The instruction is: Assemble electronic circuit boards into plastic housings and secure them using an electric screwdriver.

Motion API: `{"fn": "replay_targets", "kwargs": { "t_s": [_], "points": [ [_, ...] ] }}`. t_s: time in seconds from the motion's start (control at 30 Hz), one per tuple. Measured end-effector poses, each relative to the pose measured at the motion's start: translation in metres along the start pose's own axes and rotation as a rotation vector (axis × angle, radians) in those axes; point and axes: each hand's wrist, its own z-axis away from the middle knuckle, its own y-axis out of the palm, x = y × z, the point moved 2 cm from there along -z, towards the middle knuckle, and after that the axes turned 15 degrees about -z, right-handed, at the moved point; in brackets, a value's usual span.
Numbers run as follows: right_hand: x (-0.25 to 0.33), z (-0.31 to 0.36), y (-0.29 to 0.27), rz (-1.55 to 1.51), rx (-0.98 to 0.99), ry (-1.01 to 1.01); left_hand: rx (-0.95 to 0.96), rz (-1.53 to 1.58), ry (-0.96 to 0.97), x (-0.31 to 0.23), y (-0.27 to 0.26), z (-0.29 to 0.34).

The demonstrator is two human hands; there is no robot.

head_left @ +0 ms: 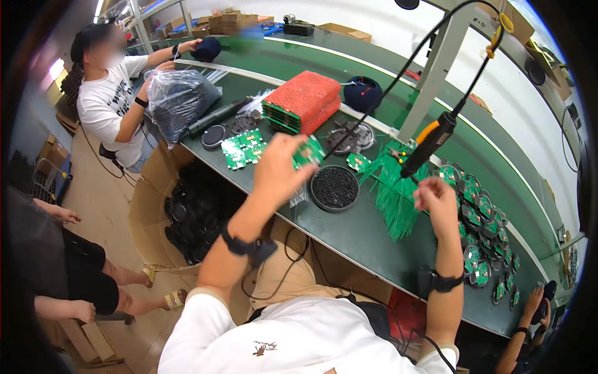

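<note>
Where a co-worker (112,103) stands at the far left, a clear plastic bag (177,100) rests on the worktop's (367,249) end, and nearer, on the floor, a carton (143,209) holds black parts (193,215). Loose green boards (243,149) lie on the worktop to its right. The left hand (281,165) grips a green circuit board (309,151) raised above the worktop, just on the near side of a red-wrapped stack (305,96). Next comes a round dish (335,188) of small black pieces, then a spread of green strips (398,209). Over these hangs a screwdriver (431,140), and the right hand (438,198) has its fingers drawn narrow beside the tip; whether they pinch anything I cannot tell. Farther right sits a heap of round black housings with boards (483,206), with another person's hand (534,302) at the near right corner. The step in hand seems to be readying this board for fastening; the next move probably calls for a flat, steady board and the screwdriver's tip squarely aligned.
</note>
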Motion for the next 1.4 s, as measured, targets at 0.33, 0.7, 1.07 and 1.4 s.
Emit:
{"fn": "replay_targets", "kwargs": {
  "t_s": [0.33, 0.7, 1.07, 1.4],
  "points": [
    [-0.053, -0.127, 0.088, 0.739, -0.167, -0.747, 0.471, 0.299, 0.345, -0.094, 0.056, 0.102],
    [-0.107, -0.255, 0.065, 0.700, -0.230, -0.502, 0.329, 0.355, 0.342, -0.091, 0.073, 0.115],
    [0.000, -0.146, 0.123, 1.029, -0.236, -0.784, 0.342, 0.334, 0.296, -0.092, 0.079, 0.112],
    [-0.013, 0.067, 0.076, 0.228, -0.009, -0.054, 0.210, 0.486, 0.184, -0.055, 0.002, 0.120]
  ]
}}
